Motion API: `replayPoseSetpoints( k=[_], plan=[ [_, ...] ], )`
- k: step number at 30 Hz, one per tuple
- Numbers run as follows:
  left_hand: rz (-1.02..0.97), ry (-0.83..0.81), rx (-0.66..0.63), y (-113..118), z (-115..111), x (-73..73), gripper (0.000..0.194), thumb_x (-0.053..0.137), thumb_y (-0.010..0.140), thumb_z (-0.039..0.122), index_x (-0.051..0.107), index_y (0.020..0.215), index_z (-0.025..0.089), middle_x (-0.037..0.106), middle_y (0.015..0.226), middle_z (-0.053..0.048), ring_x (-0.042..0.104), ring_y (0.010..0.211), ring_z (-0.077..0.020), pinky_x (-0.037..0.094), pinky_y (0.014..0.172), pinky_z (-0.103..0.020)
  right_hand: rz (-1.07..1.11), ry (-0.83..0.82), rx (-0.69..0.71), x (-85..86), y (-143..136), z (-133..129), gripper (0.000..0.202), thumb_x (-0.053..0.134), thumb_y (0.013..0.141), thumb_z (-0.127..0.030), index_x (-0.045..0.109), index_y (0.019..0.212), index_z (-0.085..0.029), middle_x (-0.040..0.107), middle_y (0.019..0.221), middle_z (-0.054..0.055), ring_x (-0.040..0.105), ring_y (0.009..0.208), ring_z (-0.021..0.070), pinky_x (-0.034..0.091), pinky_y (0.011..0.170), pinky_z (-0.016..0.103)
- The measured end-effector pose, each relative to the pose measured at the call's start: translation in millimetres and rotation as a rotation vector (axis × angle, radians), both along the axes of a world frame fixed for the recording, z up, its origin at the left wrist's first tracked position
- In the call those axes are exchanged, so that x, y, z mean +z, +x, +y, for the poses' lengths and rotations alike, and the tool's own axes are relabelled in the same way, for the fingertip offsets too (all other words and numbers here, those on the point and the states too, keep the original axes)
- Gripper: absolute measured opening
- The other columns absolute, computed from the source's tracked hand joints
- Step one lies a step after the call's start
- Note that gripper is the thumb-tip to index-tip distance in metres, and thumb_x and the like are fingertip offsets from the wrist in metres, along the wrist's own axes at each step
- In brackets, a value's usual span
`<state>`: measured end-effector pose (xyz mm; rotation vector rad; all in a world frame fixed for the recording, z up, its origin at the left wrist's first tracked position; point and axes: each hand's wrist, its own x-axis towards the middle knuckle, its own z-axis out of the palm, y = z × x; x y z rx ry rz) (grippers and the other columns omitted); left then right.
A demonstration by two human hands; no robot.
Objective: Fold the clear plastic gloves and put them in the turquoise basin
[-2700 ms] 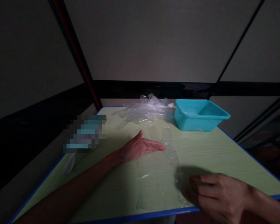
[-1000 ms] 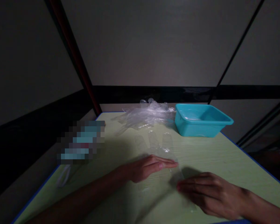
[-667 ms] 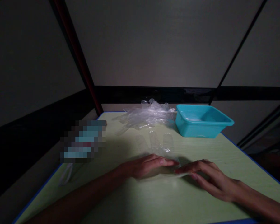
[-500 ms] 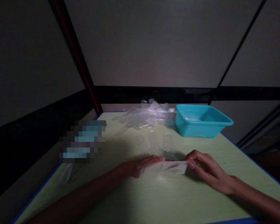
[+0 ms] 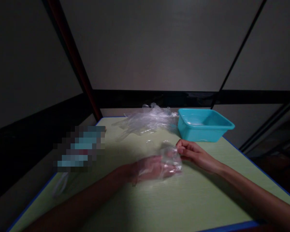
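Observation:
A clear plastic disposable glove (image 5: 170, 156) lies crumpled over the table's middle, its film spread across my left hand (image 5: 152, 167). Through that film, blurred by motion, my left fingers show stretched out to the right. Whether the hand is inside the glove or only behind its film I cannot tell. My right hand (image 5: 192, 153) is closed, pinching the glove's upper right edge between thumb and fingers. Beyond both hands, a loose pile of similar clear plastic gloves (image 5: 149, 119) sits near the table's far edge.
A turquoise plastic basin (image 5: 200, 132) stands at the back right, beside the pile. At the left edge lies a pixelated object (image 5: 79, 149), with a whitish loop (image 5: 61, 185) near it. The pale green table (image 5: 159, 206) has blue edging, with dark wall panels behind.
My right hand has moved up and left, lifting the glove's edge. The film now covers my left hand, which has turned and reaches further right. The view has shifted slightly.

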<state>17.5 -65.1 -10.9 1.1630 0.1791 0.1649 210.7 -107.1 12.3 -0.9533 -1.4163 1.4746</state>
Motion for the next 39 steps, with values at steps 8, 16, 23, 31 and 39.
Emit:
replayPoseSetpoints(
  k=[8, 16, 23, 31, 39],
  plan=[
    [-0.135, -0.389, 0.142, 2, 5, -2.6, 0.041, 0.051, 0.069, 0.025, 0.053, 0.108, 0.013, 0.052, 0.115, -0.011, 0.043, 0.111, -0.0256, 0.024, 0.096, -0.039, 0.248, -0.319, 0.083, -13.5, 2, 10, 0.019, 0.059, 0.077, -0.029, 0.049, 0.087, -0.016, 0.054, 0.08, -0.001, 0.056, 0.07, 0.0073, 0.047, 0.066, 0.02],
    [-0.068, -0.503, 0.024, 0, 11, 2.8, 0.053, 0.03, 0.077, 0.04, 0.051, 0.108, 0.003, 0.057, 0.107, -0.014, 0.044, 0.11, -0.0235, 0.02, 0.096, -0.034, 0.2, -0.31, 0.148, -12.8, 3, 8, 0.034, 0.061, 0.075, -0.025, 0.043, 0.103, -0.018, 0.056, 0.093, 0.003, 0.058, 0.086, 0.0119, 0.046, 0.076, 0.024],
    [-0.097, -0.549, -0.065, -2, 23, -11.7, 0.06, 0.036, 0.076, 0.045, 0.043, 0.117, 0.002, 0.055, 0.108, -0.017, 0.046, 0.107, -0.0248, 0.016, 0.095, -0.036, 0.113, -0.303, 0.125, -16.8, 1, 8, 0.039, 0.066, 0.071, -0.026, 0.043, 0.103, -0.021, 0.053, 0.084, -0.002, 0.054, 0.066, 0.0042, 0.043, 0.055, 0.013],
    [-0.087, -0.571, -0.07, -4, 26, -12.2, 0.064, 0.033, 0.079, 0.047, 0.032, 0.127, 0.006, 0.046, 0.121, -0.015, 0.043, 0.11, -0.0258, 0.022, 0.091, -0.037, 0.055, -0.155, 0.179, -26.1, -2, 12, 0.045, 0.064, 0.072, -0.028, 0.038, 0.109, -0.021, 0.055, 0.101, 0.005, 0.056, 0.084, 0.014, 0.044, 0.064, 0.024],
    [-0.06, -0.552, -0.004, -5, 25, -10.1, 0.062, 0.029, 0.08, 0.05, 0.039, 0.123, 0.007, 0.045, 0.123, -0.014, 0.042, 0.111, -0.0272, 0.032, 0.085, -0.037, 0.152, -0.099, 0.213, -22.5, -9, 9, 0.047, 0.064, 0.072, -0.025, 0.034, 0.109, -0.021, 0.053, 0.107, 0.007, 0.053, 0.098, 0.0179, 0.041, 0.082, 0.036]
  ],
)
